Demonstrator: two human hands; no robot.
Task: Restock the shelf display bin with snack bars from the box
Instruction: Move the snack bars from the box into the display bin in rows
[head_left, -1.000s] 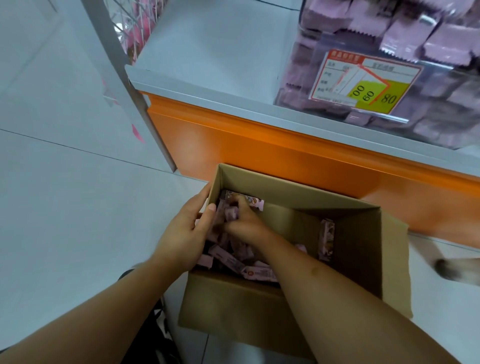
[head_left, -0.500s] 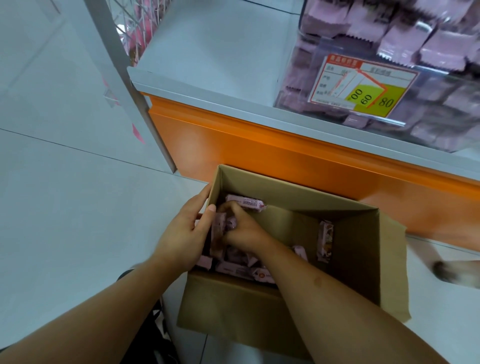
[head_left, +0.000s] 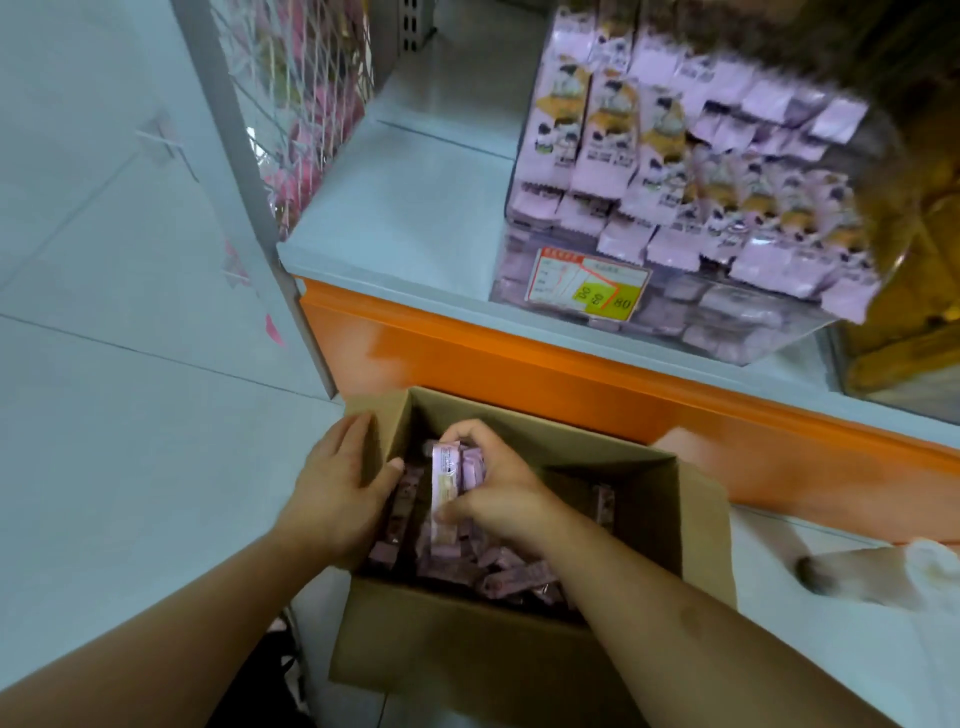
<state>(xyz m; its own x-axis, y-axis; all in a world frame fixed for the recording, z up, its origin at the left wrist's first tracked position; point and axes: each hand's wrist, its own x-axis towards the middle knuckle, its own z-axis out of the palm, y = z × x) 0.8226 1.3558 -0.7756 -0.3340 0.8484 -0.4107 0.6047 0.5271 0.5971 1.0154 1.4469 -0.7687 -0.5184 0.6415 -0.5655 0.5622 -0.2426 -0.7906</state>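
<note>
Both hands work at the open cardboard box (head_left: 498, 670) on the pale tiled floor (head_left: 130, 441). From the near left a bare forearm reaches in, and the left hand (head_left: 340, 493) lies palm down over the box's left wall, fingers straight and loosely spread, thumb tip dipping inside; it holds nothing. Coming from the near right, the right hand (head_left: 498, 499) is inside the box with fingers and thumb curled around a small upright bundle of snack bars (head_left: 449, 480), slim pink-purple glossy wrappers, their printed backs toward the camera. More loose bars (head_left: 514, 574) lie jumbled on the box's bottom below it. Plain brown board makes up the box, flaps folded outward. Just beyond it runs the shelf (head_left: 415, 208), a smooth grey top with an orange front edge. Far right on it stands the clear display bin (head_left: 685, 312), packed with rows of the same pale purple wrappers, a yellow and white price tag (head_left: 589, 288) on its front.
</note>
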